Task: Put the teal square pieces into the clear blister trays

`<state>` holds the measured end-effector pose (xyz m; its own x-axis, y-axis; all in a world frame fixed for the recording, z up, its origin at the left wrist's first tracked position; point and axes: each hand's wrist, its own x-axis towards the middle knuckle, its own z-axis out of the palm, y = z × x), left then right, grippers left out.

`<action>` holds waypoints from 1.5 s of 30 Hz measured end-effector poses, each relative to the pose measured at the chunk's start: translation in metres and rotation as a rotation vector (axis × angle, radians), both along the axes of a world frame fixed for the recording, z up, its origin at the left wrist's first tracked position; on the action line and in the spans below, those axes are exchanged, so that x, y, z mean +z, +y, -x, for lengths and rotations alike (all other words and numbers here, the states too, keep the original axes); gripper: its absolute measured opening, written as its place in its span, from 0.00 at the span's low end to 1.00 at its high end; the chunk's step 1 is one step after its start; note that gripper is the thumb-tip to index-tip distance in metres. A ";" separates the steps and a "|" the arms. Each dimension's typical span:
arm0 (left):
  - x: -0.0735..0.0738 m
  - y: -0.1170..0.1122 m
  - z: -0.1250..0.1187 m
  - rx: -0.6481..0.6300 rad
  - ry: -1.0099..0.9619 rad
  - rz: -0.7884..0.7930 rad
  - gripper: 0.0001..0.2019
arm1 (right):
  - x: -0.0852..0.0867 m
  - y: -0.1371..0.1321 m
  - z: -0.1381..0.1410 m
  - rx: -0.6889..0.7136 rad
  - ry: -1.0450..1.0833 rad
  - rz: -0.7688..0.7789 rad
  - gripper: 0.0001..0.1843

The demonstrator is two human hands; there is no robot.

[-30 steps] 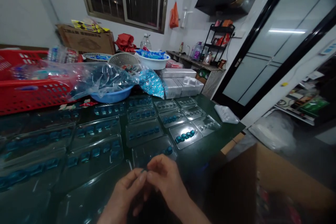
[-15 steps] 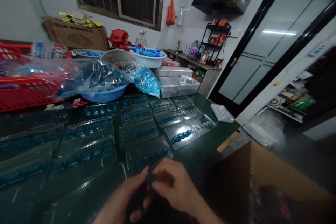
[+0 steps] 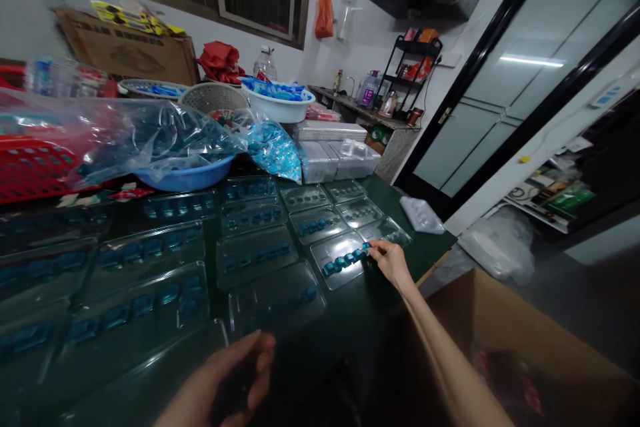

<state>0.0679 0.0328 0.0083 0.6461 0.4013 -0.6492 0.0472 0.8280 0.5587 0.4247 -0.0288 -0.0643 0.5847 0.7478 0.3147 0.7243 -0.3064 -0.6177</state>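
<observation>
Reaching across the dark green worktop [image 3: 383, 190], the right hand [image 3: 391, 263] pinches a teal piece [image 3: 367, 246] between thumb and fingertips. The piece is at the right end of a slanting row of teal pieces [image 3: 344, 261], which lies in a clear tray [image 3: 345, 240] right of centre. The left hand [image 3: 215, 373] is at the near edge, fingers loosely curled; its palm is in shadow, so whether it holds anything cannot be told. Just beyond it lies a neighbouring tray [image 3: 275, 280], with teal pieces toward its right end. Further trays [image 3: 255, 240] spread to the left and far side, many bearing similar rows. Along the far side, from left to right, stand a red basket [image 3: 40, 170], a blue basin [image 3: 185, 177] partly covered by a transparent bag [image 3: 160, 130], a blue patterned bag [image 3: 275, 150] and stacked clear packaging [image 3: 317, 163]. At near right, beside the worktop, an open cardboard box [image 3: 520, 313] holds dark and red contents, indistinct here.
</observation>
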 end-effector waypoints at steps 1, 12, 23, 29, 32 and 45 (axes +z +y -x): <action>0.000 0.000 -0.001 -0.008 -0.005 -0.006 0.15 | 0.000 0.001 0.001 0.004 -0.023 0.022 0.12; 0.005 -0.002 -0.003 -0.046 -0.048 -0.057 0.13 | 0.022 0.006 0.017 0.033 -0.191 0.200 0.10; 0.004 -0.004 0.001 -0.077 -0.056 -0.065 0.12 | 0.028 0.014 0.024 -0.034 -0.170 0.284 0.13; 0.003 -0.004 0.002 -0.095 -0.075 -0.071 0.12 | 0.033 0.015 0.030 -0.062 -0.168 0.290 0.15; 0.001 -0.004 0.005 -0.058 -0.061 -0.072 0.12 | 0.034 0.012 0.026 -0.028 -0.159 0.277 0.18; -0.002 -0.004 0.008 -0.044 -0.097 -0.032 0.14 | 0.039 0.010 0.016 0.322 -0.189 0.184 0.08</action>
